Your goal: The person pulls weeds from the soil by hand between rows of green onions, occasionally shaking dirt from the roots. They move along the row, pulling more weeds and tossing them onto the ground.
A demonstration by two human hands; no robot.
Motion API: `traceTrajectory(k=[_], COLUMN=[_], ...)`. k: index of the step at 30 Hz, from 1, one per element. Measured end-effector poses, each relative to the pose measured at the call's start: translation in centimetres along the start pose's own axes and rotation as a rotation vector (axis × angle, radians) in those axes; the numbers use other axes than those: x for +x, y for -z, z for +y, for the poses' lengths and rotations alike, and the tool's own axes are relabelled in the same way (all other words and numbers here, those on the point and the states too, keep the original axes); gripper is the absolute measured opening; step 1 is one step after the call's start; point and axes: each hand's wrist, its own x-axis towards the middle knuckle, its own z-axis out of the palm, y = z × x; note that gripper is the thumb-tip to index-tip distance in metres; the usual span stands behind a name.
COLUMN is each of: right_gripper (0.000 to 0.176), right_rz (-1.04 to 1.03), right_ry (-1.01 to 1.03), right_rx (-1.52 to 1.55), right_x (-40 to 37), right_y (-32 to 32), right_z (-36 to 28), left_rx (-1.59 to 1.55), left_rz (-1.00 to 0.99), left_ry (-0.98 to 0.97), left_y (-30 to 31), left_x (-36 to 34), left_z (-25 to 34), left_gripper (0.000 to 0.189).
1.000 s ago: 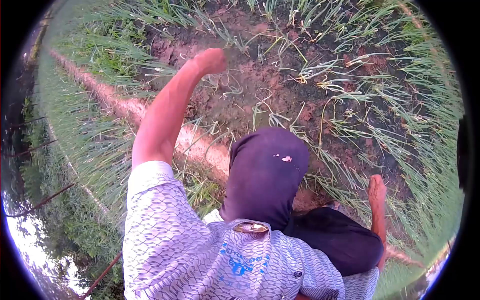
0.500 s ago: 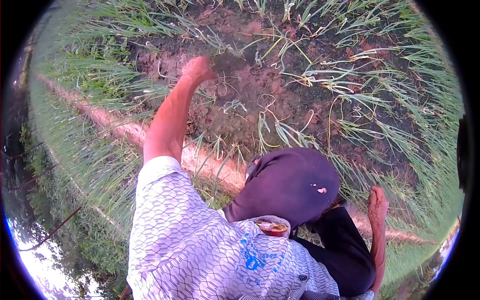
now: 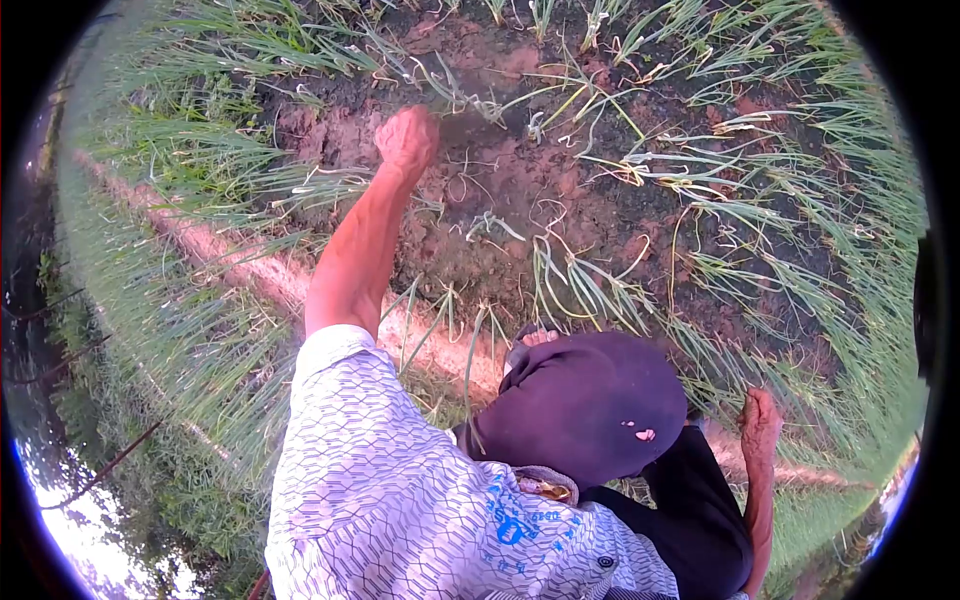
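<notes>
The left hand [image 3: 407, 138] is curled into a closed fist at the end of an outstretched bare arm, knuckles up, low over a patch of bare reddish soil [image 3: 520, 180]. Whether anything is caught inside the fist cannot be told. Just beyond it, on the far side, a few thin green stalks [image 3: 462, 98] rise out of the ground, close to the knuckles; contact between them and the hand is not clear. The right hand is out of sight, so its state cannot be told.

Nearer the body than the fist, loose pale stalks [image 3: 487, 224] lie flat and scattered on the soil. Further back toward the body, a clump of leaning green blades [image 3: 575, 285] stands at the edge of the patch. Under the forearm a pale earth ridge [image 3: 250, 262] runs slantwise, with dense grass-like leaves [image 3: 180, 330] to the outer side of the arm.

The arm comes out of a short patterned sleeve [image 3: 340, 400]. Well inward of the fist, close to the body, a raised knee in dark cloth [image 3: 590, 400] shows a small hole. Beyond that, far across from the left hand, a bare foot [image 3: 758, 425] rests among rows of the same thin green plants [image 3: 800, 260].
</notes>
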Motion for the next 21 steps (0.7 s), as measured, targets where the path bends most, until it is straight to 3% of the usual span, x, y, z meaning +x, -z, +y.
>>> traceTrajectory(k=[5, 9, 13, 17, 20, 21], right_gripper=[0.015, 0.016, 0.016, 0.017, 0.018, 0.018], right_rz=[-0.008, -0.009, -0.027, -0.007, 0.008, -0.004], right_ry=[-0.031, -0.079, -0.064, -0.010, 0.005, -0.015], right_rx=[-0.037, -0.002, -0.103, -0.123, -0.109, -0.114], right_x=[-0.2, 0.1, 0.2, 0.4, 0.7, 0.7], right_y=[0.7, 1.3, 1.9, 1.9, 1.6, 1.7], right_z=[-0.7, -1.2, -2.5, -2.2, -2.9, -3.4], left_rx=[-0.052, -0.164, -0.072, -0.257, -0.455, -0.515], left_rz=[-0.069, 0.032, 0.074, 0.090, 0.118, 0.046], left_ry=[-0.084, -0.013, -0.054, 0.129, 0.412, 0.384], left_y=[-0.8, -1.7, -3.0, -3.3, -3.1, -2.9], left_x=[0.9, 0.4, 1.1, 1.3, 2.4, 2.6], left_z=[0.4, 1.3, 1.2, 0.7, 0.4, 0.4], left_gripper=[0.022, 0.021, 0.019, 0.023, 0.025, 0.026])
